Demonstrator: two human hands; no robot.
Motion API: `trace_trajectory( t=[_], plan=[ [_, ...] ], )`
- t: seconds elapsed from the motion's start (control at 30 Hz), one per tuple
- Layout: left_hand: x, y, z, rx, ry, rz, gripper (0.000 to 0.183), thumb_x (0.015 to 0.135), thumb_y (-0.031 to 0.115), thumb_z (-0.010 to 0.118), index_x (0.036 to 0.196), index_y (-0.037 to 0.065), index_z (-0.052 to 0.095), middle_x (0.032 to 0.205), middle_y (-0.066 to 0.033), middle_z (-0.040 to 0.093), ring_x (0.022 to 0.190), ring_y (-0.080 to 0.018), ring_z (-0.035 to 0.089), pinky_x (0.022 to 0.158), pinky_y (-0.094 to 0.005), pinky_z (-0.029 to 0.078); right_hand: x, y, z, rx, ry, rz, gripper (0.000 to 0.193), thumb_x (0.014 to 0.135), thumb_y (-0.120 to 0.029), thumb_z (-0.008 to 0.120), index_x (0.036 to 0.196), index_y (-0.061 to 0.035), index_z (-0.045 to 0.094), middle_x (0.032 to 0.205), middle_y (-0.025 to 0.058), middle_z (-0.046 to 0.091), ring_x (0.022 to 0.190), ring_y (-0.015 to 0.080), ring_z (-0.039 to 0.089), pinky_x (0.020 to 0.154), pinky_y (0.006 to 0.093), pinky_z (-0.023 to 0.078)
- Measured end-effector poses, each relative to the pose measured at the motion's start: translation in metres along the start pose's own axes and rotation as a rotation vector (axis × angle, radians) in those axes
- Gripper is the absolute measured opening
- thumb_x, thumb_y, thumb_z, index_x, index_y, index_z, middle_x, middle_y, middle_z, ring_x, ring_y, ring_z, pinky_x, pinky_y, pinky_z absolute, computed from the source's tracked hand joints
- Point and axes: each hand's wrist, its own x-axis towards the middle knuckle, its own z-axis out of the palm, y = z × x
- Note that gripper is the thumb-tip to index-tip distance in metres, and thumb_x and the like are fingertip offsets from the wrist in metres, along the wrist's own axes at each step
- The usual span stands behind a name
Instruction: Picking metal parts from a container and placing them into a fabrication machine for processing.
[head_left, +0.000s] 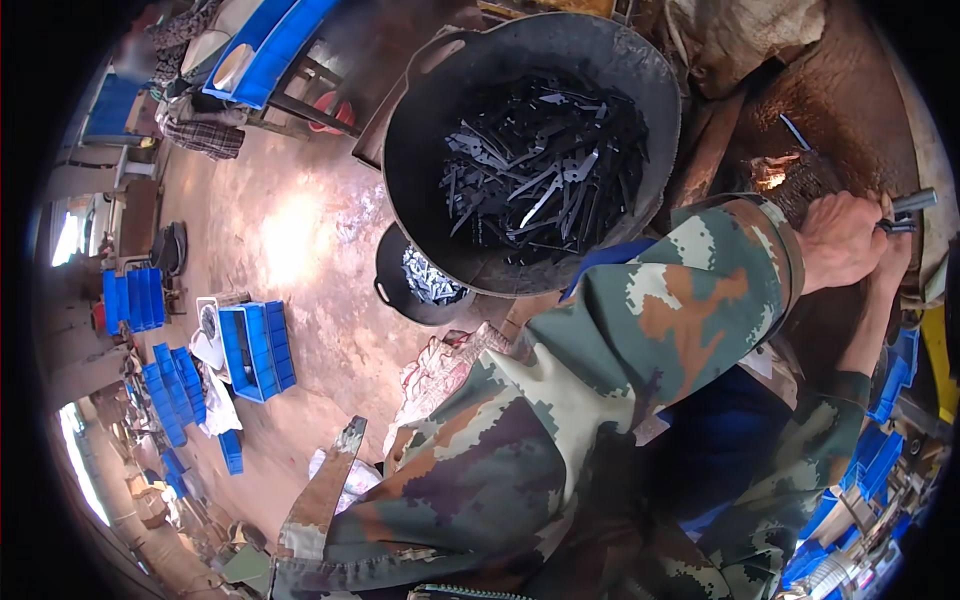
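Note:
Both my hands meet at the right, over a brown, worn work surface (850,130). My left hand (840,240) is closed, its fingers curled against my right hand; what it grips is hidden. My right hand (889,258) is also closed, partly behind the left. From the closed fingers a grey metal rod (915,200) sticks out to the right, and just below it a short dark metal piece (897,227) shows. Which fingers bear on the dark piece is hard to make out. A thin metal strip (795,131) lies on the surface beyond my hands.
A large black tub (400,170) full of dark flat metal parts (545,160) stands left of my hands. Behind it sits a smaller black bucket (405,300) with shiny metal pieces. Blue bins (255,350) stand on the floor at left; more blue bins (875,460) are at lower right.

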Motion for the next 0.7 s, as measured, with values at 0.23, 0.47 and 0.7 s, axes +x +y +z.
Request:
trace_trajectory(
  t=[0.23,0.47,0.7],
  plan=[
    [0.002,-0.001,0.015,-0.084,0.084,0.025,0.028,0.08,0.021,0.056,0.094,-0.003,0.064,0.089,-0.0286,0.064,0.088,-0.0448,0.061,0.083,-0.0562,0.045,0.01,0.012,-0.028,0.101,-0.091,0.122,0.037,0.1,-0.014,0.042,0.134,-0.0003,0.049,0.131,0.0164,0.057,0.119,0.0251,0.057,0.105,0.0367,0.044],
    [0.007,0.002,0.04,-0.1,0.166,-0.009,0.031,0.08,0.021,0.057,0.098,-0.002,0.065,0.096,-0.0272,0.063,0.091,-0.041,0.061,0.081,-0.0522,0.045,-0.024,-0.02,0.004,0.583,-0.347,0.231,0.045,0.098,-0.024,0.042,0.135,0.0006,0.048,0.133,0.0179,0.055,0.122,0.0274,0.054,0.108,0.0391,0.039],
    [0.019,0.0,0.072,-0.098,0.389,-0.078,0.032,0.082,0.024,0.059,0.098,-0.003,0.067,0.102,-0.0276,0.062,0.095,-0.0397,0.061,0.086,-0.0502,0.045,-0.055,-0.063,0.06,1.064,-0.817,0.333,0.054,0.095,-0.034,0.042,0.136,0.0015,0.047,0.134,0.0194,0.053,0.125,0.0298,0.051,0.111,0.0414,0.035]
  ],
)
